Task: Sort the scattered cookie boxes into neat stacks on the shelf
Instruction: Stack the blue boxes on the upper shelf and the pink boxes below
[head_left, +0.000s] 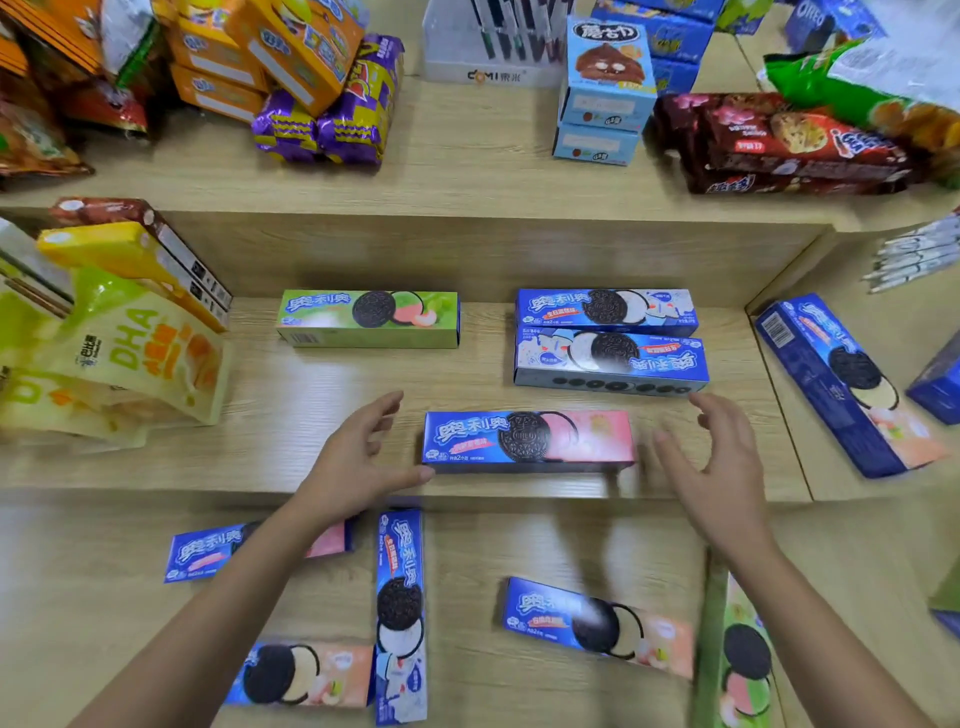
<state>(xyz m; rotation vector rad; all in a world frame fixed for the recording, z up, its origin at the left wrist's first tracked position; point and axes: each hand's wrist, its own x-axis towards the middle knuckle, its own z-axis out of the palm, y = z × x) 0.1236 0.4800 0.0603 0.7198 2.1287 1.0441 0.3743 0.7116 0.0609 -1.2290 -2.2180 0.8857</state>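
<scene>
A blue-and-pink cookie box (527, 440) lies flat near the front edge of the middle wooden shelf (322, 395). My left hand (358, 462) is open just left of it, its thumb tip touching the box's lower left corner. My right hand (722, 467) hovers open just right of the box, apart from it and blurred. Behind, two blue-and-white boxes (608, 338) lie side by side, and a green box (369, 318) lies to the left. On the lower shelf are scattered a pink box (208, 553), an upright blue-white box (400, 613), two peach boxes (597, 626) and a green box (737, 660).
Yellow-green snack pouches (119, 364) and yellow boxes (135, 260) crowd the middle shelf's left end. A blue-and-peach box (847, 384) lies angled on the right side shelf. The upper shelf holds purple packs (332, 109), light blue boxes (602, 88) and red cookie packs (779, 140).
</scene>
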